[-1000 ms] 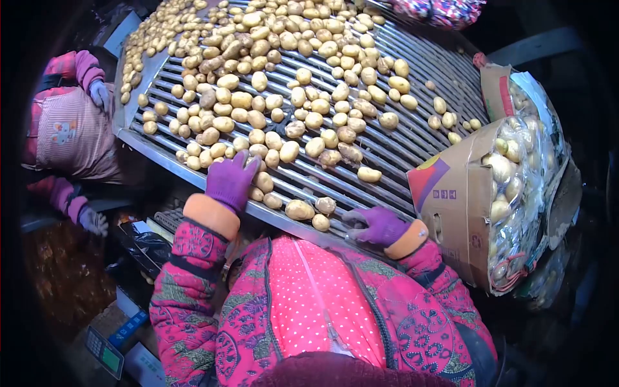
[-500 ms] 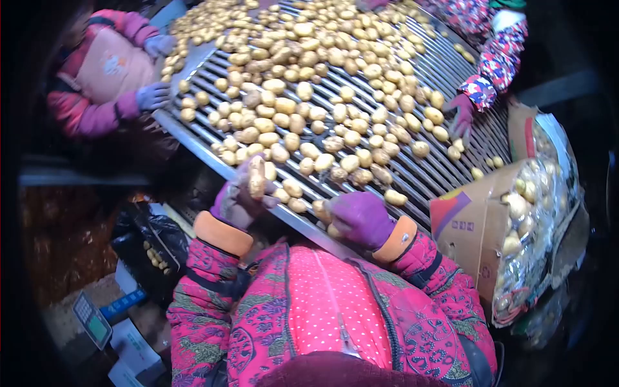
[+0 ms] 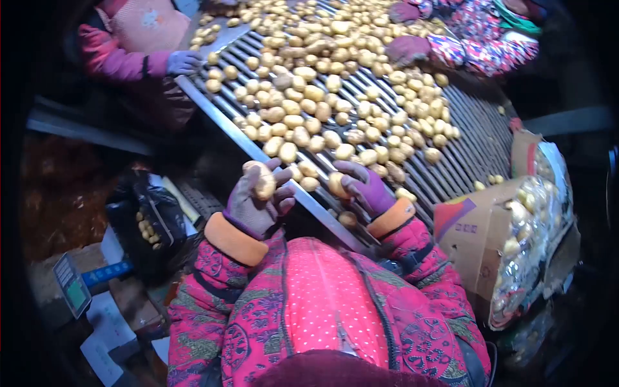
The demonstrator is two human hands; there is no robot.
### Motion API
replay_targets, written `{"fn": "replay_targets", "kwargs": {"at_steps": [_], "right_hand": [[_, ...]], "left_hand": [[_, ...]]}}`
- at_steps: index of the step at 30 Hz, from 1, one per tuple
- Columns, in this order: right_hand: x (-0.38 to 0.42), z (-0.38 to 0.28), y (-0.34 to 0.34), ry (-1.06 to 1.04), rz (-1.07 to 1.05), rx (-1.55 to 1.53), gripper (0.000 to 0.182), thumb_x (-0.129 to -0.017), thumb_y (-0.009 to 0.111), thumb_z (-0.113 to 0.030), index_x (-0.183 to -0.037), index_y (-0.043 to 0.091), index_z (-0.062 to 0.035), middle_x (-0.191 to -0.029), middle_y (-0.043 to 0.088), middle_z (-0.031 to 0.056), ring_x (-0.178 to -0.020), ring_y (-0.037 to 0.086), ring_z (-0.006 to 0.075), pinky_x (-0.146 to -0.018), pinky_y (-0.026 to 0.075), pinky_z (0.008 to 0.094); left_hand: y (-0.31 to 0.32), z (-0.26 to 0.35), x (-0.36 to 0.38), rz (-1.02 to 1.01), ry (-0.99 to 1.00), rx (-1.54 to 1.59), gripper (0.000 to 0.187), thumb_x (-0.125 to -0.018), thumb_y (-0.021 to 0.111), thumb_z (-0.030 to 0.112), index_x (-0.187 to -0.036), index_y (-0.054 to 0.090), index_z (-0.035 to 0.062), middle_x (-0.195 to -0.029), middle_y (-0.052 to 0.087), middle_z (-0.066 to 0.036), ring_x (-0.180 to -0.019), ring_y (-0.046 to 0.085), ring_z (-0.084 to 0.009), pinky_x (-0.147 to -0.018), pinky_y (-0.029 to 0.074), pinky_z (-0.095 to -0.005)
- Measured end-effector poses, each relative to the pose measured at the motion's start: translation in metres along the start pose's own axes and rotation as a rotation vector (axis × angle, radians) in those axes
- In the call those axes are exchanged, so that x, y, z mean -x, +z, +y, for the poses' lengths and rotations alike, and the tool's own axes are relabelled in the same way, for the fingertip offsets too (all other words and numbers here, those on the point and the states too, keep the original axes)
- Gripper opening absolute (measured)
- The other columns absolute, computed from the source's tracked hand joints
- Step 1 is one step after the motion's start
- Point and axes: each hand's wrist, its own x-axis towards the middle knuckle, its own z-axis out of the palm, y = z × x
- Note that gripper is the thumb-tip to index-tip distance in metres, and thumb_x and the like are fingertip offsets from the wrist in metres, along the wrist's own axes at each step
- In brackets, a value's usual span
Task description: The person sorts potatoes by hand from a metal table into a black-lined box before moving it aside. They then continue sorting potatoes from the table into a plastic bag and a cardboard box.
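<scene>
My left hand (image 3: 253,205), in a grey and purple glove, is raised just outside the metal rim with its fingers wrapped round a potato (image 3: 261,180). My right hand (image 3: 367,187), in a purple glove, is over the slatted rack (image 3: 480,138). Its thumb and fingers close on another potato (image 3: 337,185). Between the hands, a few potatoes lie by the rim, one of them a yellow potato (image 3: 309,184). A darker potato (image 3: 348,219) sits on the slats below my right hand. Beyond spreads a large heap of potatoes (image 3: 316,93).
A co-worker's gloved hand (image 3: 184,62) rests at the rack's left corner. Another person's glove (image 3: 408,49) reaches into the heap at upper right. On the right stands a cardboard box (image 3: 474,238) of potatoes; on the left are a black bag (image 3: 145,219) and a scale display (image 3: 72,286).
The view has shifted. My left hand has turned, its potato held nearer me. My right hand's fingers now show round a potato. The right co-worker's hand has moved up to the heap.
</scene>
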Motion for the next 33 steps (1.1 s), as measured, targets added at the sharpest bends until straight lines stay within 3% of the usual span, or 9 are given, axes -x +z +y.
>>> {"fn": "replay_targets", "kwargs": {"at_steps": [3, 8, 10, 14, 16, 18, 21, 29, 33], "right_hand": [[0.012, -0.01, 0.005, 0.042, -0.111, -0.547, 0.047, -0.097, 0.051, -0.031, -0.138, 0.043, -0.0099, -0.115, 0.059, 0.0082, -0.102, 0.061, 0.0175, -0.08, 0.054, 0.0317], [0.022, -0.034, 0.025, -0.012, -0.114, -0.568, 0.063, -0.098, 0.048, -0.042, -0.146, 0.028, -0.0056, -0.136, 0.045, 0.0132, -0.118, 0.054, 0.0233, -0.093, 0.05, 0.0373], [0.029, -0.044, 0.03, -0.052, -0.207, -0.509, 0.073, -0.096, 0.052, -0.043, -0.149, 0.021, -0.0027, -0.151, 0.028, 0.0183, -0.136, 0.036, 0.0304, -0.106, 0.039, 0.043], [0.031, -0.013, 0.002, -0.26, 0.116, -0.091, 0.06, -0.089, 0.064, -0.019, -0.14, 0.04, -0.0007, -0.133, 0.05, 0.0165, -0.124, 0.049, 0.0235, -0.103, 0.04, 0.0347], [0.051, -0.01, -0.022, -0.512, 0.253, 0.884, 0.067, -0.08, 0.069, -0.017, -0.141, 0.042, -0.0057, -0.141, 0.044, 0.0192, -0.13, 0.043, 0.0354, -0.107, 0.036, 0.0428], [0.07, 0.018, -0.03, -0.444, 0.089, 1.308, 0.077, -0.075, 0.074, -0.027, -0.143, 0.041, -0.0143, -0.149, 0.034, 0.0185, -0.136, 0.032, 0.041, -0.11, 0.029, 0.0507], [0.063, 0.046, -0.014, -0.314, -0.151, 1.514, 0.085, -0.069, 0.075, -0.041, -0.144, 0.038, -0.0243, -0.153, 0.026, 0.0165, -0.139, 0.022, 0.0419, -0.11, 0.02, 0.0579], [-0.066, 0.065, 0.026, -0.497, 0.2, 1.514, 0.076, -0.077, 0.066, -0.05, -0.139, 0.043, -0.0136, -0.146, 0.039, 0.0127, -0.133, 0.035, 0.0382, -0.101, 0.033, 0.0521], [-0.071, 0.056, 0.027, -0.54, 0.156, 1.465, 0.076, -0.072, 0.073, -0.04, -0.136, 0.045, -0.0098, -0.144, 0.042, 0.014, -0.131, 0.038, 0.0369, -0.103, 0.034, 0.0498]], "left_hand": [[0.0, -0.015, -0.009, -0.071, -0.048, 0.116, 0.053, -0.093, 0.052, 0.05, -0.122, 0.052, 0.0065, -0.113, 0.062, -0.015, -0.103, 0.061, -0.0343, -0.085, 0.051, -0.0489], [0.01, -0.026, -0.017, -0.137, -0.043, 0.195, 0.062, -0.089, 0.053, 0.058, -0.12, 0.051, 0.0045, -0.142, 0.041, -0.021, -0.127, 0.043, -0.0413, -0.1, 0.038, -0.0602], [0.012, -0.026, -0.015, -0.282, -0.079, 0.277, 0.066, -0.089, 0.051, 0.061, -0.123, 0.047, 0.0048, -0.144, 0.039, -0.021, -0.125, 0.043, -0.0435, -0.101, 0.037, -0.0619], [0.007, -0.018, -0.01, -0.193, -0.005, 0.318, 0.065, -0.087, 0.049, 0.066, -0.118, 0.055, 0.0083, -0.147, 0.036, -0.02, -0.128, 0.041, -0.0473, -0.096, 0.043, -0.0609], [-0.008, -0.009, -0.006, -0.216, 0.048, 0.355, 0.067, -0.088, 0.046, 0.067, -0.119, 0.055, 0.008, -0.146, 0.038, -0.02, -0.126, 0.043, -0.0474, -0.094, 0.045, -0.0607], [-0.022, 0.003, 0.006, -0.229, 0.116, 0.398, 0.07, -0.088, 0.043, 0.068, -0.12, 0.056, 0.0077, -0.145, 0.039, -0.02, -0.123, 0.046, -0.0475, -0.093, 0.047, -0.0605], [-0.034, 0.019, 0.024, -0.194, 0.158, 0.46, 0.069, -0.09, 0.04, 0.067, -0.119, 0.058, 0.0074, -0.144, 0.04, -0.019, -0.12, 0.048, -0.0479, -0.087, 0.051, -0.0564], [-0.078, 0.038, 0.077, -0.144, 0.355, 0.509, 0.065, -0.086, 0.05, 0.066, -0.121, 0.06, 0.0122, -0.148, 0.038, -0.016, -0.118, 0.049, -0.0418, -0.082, 0.052, -0.0444], [-0.129, 0.039, 0.117, -0.074, 0.532, 0.539, 0.06, -0.087, 0.053, 0.061, -0.119, 0.061, 0.0118, -0.145, 0.041, -0.016, -0.116, 0.05, -0.0406, -0.08, 0.053, -0.0415]]}}
